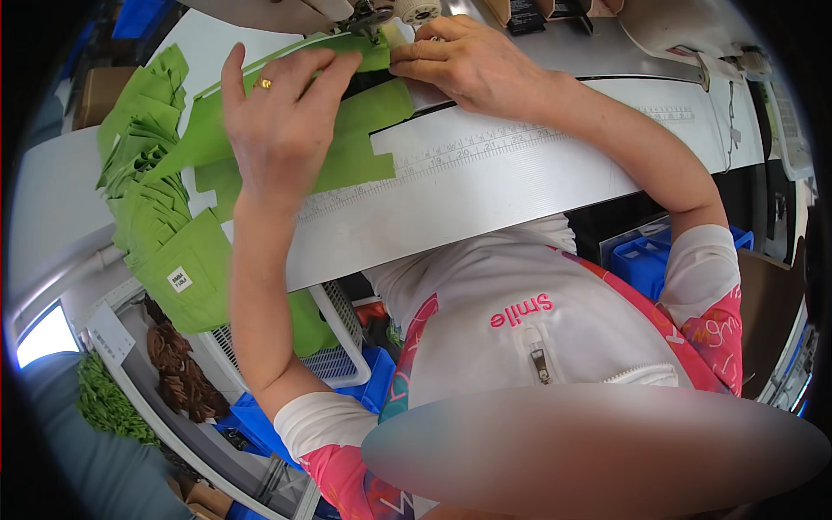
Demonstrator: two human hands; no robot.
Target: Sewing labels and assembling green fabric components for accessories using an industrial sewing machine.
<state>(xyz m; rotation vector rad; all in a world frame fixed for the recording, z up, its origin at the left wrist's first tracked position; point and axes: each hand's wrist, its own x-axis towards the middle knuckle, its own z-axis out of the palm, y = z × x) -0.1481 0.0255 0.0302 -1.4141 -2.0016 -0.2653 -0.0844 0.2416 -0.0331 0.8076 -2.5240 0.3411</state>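
Green fabric (347, 117) lies on the sewing machine's white bed, with its far edge beneath the presser foot (374, 33). My left hand (282, 117), wearing a gold ring, bends over this fabric left of the foot. Its thumb and nearest fingers close on the fabric's edge, while the outermost finger sticks up. Just right of the foot, my right hand (472, 65) has its fingers drawn together at the fabric's end; the fingertips partly hide what they grip. A narrow pale strip runs along the far edge of the fabric.
A heap of folded green fabric pieces (143, 173) hangs over the table's left side. A printed ruler (520, 139) crosses the bed. Below are a white basket (342, 325) and blue bins (641, 264). Brown pieces (178, 368) and a green bundle (108, 399) lie lower left.
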